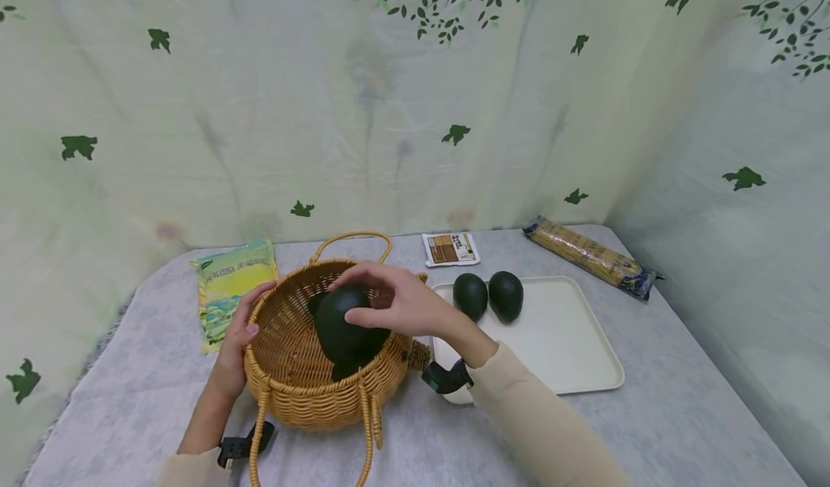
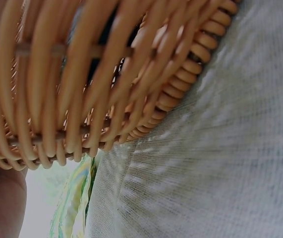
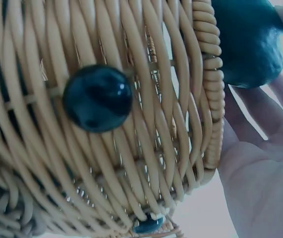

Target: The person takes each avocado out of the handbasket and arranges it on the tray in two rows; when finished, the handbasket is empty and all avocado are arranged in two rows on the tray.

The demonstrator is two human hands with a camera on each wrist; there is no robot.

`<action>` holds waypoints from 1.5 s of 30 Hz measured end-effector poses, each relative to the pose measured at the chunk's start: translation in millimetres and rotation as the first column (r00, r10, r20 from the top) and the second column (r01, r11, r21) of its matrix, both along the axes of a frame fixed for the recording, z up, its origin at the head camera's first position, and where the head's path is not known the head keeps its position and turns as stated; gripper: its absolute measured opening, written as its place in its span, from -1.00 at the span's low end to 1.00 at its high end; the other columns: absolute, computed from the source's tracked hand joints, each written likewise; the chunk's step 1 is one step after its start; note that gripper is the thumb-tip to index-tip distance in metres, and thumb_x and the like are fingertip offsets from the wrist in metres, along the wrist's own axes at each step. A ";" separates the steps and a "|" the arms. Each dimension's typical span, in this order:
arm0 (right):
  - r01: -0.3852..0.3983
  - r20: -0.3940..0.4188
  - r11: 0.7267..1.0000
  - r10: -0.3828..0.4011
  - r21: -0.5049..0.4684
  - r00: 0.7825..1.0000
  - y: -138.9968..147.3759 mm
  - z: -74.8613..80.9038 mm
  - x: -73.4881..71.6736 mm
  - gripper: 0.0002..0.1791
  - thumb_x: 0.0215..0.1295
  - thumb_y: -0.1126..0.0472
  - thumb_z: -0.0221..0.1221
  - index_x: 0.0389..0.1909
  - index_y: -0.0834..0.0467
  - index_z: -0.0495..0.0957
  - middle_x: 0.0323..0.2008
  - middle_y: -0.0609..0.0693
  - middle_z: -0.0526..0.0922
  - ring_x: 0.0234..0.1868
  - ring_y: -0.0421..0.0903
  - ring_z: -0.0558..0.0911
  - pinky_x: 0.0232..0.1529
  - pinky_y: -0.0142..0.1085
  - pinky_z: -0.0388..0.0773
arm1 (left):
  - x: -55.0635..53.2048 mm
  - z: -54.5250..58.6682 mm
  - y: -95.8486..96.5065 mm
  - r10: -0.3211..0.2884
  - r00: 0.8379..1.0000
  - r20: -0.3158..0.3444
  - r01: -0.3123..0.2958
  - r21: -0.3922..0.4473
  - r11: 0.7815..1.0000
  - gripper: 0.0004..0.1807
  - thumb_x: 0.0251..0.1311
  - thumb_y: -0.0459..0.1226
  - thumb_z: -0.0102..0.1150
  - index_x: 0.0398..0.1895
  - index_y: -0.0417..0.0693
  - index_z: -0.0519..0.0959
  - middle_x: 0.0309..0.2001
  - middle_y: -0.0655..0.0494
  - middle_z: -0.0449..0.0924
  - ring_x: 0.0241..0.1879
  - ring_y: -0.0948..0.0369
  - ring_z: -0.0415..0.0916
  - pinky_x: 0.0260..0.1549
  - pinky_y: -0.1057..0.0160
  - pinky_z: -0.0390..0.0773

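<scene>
- Presently, the right hand [image 1: 395,300] holds a dark green avocado [image 1: 340,321], its thumb on the near right side and its fingers reaching over the far end.
- The left hand [image 1: 236,336] grips the left side of the wicker basket [image 1: 318,408], with the thumb at the rim; in its own wrist view the fingers are mostly hidden, so I cannot tell how tightly they hold.
- The held avocado is just left of the right palm, between the two hands, at the basket's mouth and on its right half. Its long axis runs roughly near to far; its exact tilt I cannot judge.
- Of the two, the right hand is nearer, being on the avocado itself, while the left is apart from it across a stretch of bare weave.
- Beneath the right hand's load, more dark fruit [image 1: 377,343] shows inside the basket; how many pieces, I cannot tell.
- Right of the right hand, two more avocados [image 1: 506,297] sit side by side at the far left corner of the white tray [image 1: 558,343], long axes also roughly near to far.
- Farther out on the tabletop [image 1: 110,400], a green and yellow bag [image 1: 236,285] lies beyond the left hand, a small brown and white packet [image 1: 452,249] beyond the right, and a long yellow package [image 1: 586,256] beyond the tray.
</scene>
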State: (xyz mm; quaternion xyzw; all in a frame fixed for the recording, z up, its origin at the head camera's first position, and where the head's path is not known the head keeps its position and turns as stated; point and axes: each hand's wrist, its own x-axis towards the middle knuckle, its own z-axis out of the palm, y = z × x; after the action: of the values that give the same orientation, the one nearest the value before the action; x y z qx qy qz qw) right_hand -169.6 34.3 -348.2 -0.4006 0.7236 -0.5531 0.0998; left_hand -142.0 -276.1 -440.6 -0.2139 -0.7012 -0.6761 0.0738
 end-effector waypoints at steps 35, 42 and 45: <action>0.233 -0.035 0.970 -0.236 -0.066 0.971 73.0 -0.5 20.4 -0.58 0.43 0.22 0.27 0.28 0.05 0.60 0.24 -0.01 0.62 0.19 -0.08 0.64 0.14 -0.17 0.62 | -1.0 3.0 1.6 0.014 1.000 0.000 -0.014 -0.002 1.000 -0.35 0.46 -0.23 -0.34 0.61 -0.12 0.12 0.46 0.08 0.25 0.38 0.18 0.26 0.21 0.42 0.34; 0.298 -0.040 0.952 -0.301 -0.070 0.953 97.3 -8.0 31.0 -0.56 0.42 0.24 0.28 0.30 0.07 0.59 0.28 0.03 0.61 0.16 -0.08 0.68 0.10 -0.18 0.64 | -0.1 2.2 1.2 0.007 1.000 -0.002 -0.007 0.009 1.000 -0.34 0.45 -0.23 -0.35 0.61 -0.14 0.11 0.46 0.08 0.24 0.39 0.19 0.26 0.23 0.42 0.33; 0.336 -0.027 0.939 -0.339 -0.075 0.941 109.0 -12.2 36.0 -0.55 0.40 0.26 0.29 0.29 0.05 0.59 0.26 0.04 0.61 0.09 -0.09 0.70 0.07 -0.19 0.65 | -1.0 -0.6 0.7 0.003 1.000 -0.009 -0.003 0.012 1.000 -0.34 0.45 -0.25 -0.36 0.61 -0.16 0.11 0.46 0.08 0.25 0.39 0.18 0.26 0.25 0.40 0.32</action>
State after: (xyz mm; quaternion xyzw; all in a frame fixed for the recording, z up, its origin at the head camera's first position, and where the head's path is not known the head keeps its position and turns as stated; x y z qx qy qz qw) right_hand -133.6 143.3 -360.4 -0.2848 0.7639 -0.5786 -0.0247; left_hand -143.0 -275.4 -441.2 -0.2154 -0.6973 -0.6791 0.0793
